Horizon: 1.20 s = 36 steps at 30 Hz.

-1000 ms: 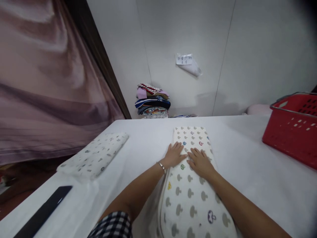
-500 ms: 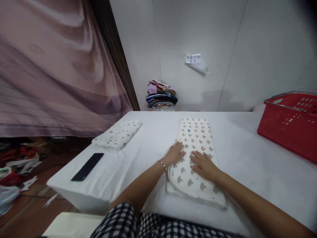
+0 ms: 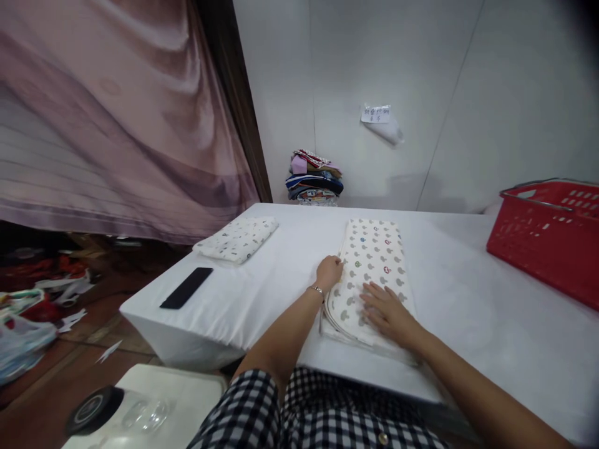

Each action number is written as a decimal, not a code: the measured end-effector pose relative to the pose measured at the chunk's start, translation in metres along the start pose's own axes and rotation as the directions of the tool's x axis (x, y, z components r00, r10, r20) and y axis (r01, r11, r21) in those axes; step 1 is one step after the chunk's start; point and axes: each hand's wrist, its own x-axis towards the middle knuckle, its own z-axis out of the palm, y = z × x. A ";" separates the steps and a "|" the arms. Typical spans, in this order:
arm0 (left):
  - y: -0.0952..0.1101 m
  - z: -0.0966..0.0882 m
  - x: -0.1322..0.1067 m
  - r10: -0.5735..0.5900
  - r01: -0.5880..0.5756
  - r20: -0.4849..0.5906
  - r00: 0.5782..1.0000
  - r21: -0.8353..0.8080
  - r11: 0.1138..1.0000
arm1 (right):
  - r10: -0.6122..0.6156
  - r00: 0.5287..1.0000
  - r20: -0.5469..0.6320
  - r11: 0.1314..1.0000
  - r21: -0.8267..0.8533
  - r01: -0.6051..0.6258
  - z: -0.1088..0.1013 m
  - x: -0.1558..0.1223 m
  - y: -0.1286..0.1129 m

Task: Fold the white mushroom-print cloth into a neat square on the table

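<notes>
The folded cloth (image 3: 374, 252) is partly covered by the right hand (image 3: 386, 310), which is slightly blurred; whether the left hand (image 3: 330, 272) pinches its left edge cannot be told. The picture's right side cuts off the red basket (image 3: 547, 246) by the far right of the tabletop (image 3: 299, 240). Beyond the tabletop's far edge, the foot of the clothes pile (image 3: 314, 182) is hidden, and the writing on the wall note (image 3: 375, 115) is too blurred to read.

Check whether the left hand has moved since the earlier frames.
Yes, left: judged against the mushroom-print cloth, the left hand has shifted to its left edge.
</notes>
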 end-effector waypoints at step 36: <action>0.014 0.029 0.065 -0.189 0.189 -0.018 0.982 0.093 0.977 | 0.459 0.842 -0.283 0.873 0.319 -0.369 0.027 0.004 0.113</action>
